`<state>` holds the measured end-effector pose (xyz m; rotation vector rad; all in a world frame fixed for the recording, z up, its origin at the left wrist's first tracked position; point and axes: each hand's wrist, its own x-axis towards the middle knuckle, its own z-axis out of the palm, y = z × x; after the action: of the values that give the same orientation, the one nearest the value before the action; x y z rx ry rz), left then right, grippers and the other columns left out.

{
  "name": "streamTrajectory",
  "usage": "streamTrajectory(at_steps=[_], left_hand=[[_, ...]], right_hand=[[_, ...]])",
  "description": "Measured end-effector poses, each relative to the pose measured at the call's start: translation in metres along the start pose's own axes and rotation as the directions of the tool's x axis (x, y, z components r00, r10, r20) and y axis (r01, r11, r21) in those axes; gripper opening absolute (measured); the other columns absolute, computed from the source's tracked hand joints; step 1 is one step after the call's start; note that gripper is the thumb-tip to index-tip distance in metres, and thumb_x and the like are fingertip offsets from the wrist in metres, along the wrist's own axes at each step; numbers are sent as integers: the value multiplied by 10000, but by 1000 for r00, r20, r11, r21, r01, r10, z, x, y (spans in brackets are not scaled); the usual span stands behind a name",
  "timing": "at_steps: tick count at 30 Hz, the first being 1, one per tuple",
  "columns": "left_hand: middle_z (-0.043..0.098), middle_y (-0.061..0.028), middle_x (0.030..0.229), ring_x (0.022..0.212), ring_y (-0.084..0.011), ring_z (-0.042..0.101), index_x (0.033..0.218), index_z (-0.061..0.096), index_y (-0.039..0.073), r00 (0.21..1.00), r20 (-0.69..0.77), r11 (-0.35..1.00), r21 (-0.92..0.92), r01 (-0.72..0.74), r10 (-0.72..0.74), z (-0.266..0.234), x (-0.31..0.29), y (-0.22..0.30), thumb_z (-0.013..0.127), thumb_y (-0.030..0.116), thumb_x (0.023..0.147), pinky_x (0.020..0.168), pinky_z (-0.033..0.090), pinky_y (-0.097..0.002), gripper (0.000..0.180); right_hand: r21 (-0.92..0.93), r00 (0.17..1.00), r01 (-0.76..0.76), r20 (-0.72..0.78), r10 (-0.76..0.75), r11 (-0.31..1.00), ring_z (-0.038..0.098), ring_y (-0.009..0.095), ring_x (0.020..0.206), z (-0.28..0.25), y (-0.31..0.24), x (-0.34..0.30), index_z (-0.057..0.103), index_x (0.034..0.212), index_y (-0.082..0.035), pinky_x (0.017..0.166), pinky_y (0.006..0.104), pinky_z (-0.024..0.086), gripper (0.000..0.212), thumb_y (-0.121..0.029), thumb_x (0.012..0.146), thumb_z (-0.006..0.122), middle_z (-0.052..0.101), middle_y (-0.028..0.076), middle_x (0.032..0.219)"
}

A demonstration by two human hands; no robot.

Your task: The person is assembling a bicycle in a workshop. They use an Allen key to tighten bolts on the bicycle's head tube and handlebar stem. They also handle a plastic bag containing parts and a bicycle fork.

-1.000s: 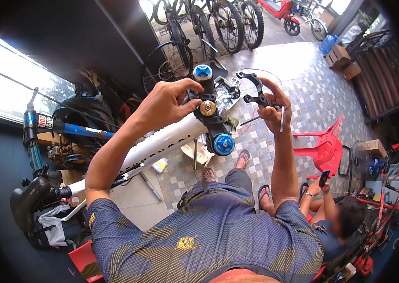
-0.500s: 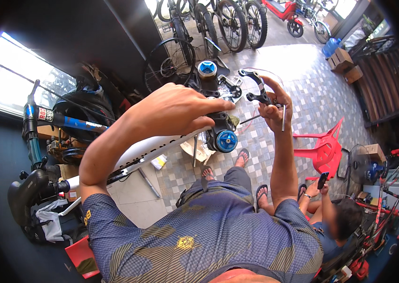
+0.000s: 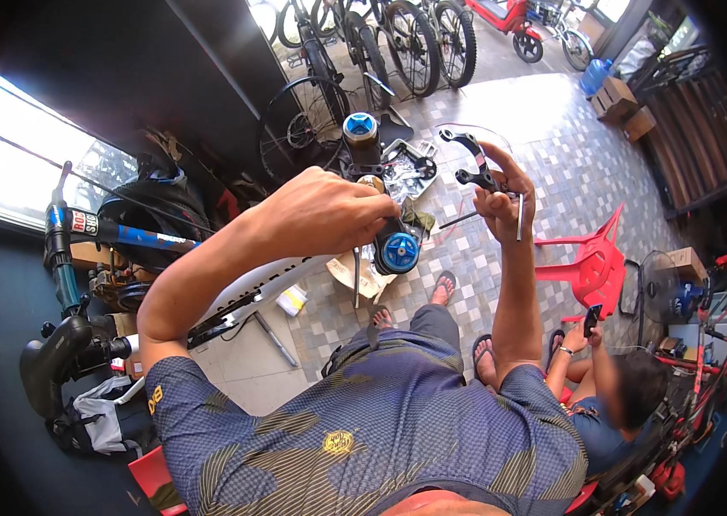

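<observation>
The floor is laid in small grey, white and beige mosaic tiles, running from a dark blue-grey wall and a glaring window at left to a row of black-tyred bicycles at the far side; a red plastic chair stands at right, and near it a seated co-worker holds a dark phone. A white bicycle frame slants across the left, its front end carrying black fork crowns with two round blue caps and a gold-coloured round piece between them. The left hand lies over this front end, fingers bent, just beside the gold piece; whether it grips anything cannot be told. Well apart from the crowns, the right hand is closed around a black, curved metal clamp part, which rises from the fingers with its two ends pointing left, along with a slim silver rod hanging down. The left fingertips and the frame behind the forearm are hidden, and the small metallic parts beyond the crowns are a blurred jumble.
</observation>
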<state>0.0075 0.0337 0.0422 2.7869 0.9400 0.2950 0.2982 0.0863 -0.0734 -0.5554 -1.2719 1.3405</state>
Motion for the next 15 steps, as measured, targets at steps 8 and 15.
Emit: streamTrajectory(at_steps=[8, 15], left_hand=[[585, -15, 736, 603, -180, 582, 1241, 737, 261, 966, -235, 955, -294, 32, -105, 28, -20, 6, 718, 85, 885, 539, 470, -340, 397], [601, -31, 722, 606, -187, 567, 1246, 746, 234, 975, -167, 943, -321, 84, -144, 29, -32, 3, 743, 16, 850, 563, 484, -356, 452]], right_hand=[[49, 1000, -21, 22, 20, 999, 297, -12, 550, 4, 3, -2, 531, 1395, 77, 506, 206, 172, 991, -506, 695, 921, 344, -121, 648], [47, 1000, -9, 2, 9, 999, 268, -15, 560, 7, 0, -5, 545, 1391, 66, 520, 204, 153, 996, -538, 688, 910, 324, -125, 652]])
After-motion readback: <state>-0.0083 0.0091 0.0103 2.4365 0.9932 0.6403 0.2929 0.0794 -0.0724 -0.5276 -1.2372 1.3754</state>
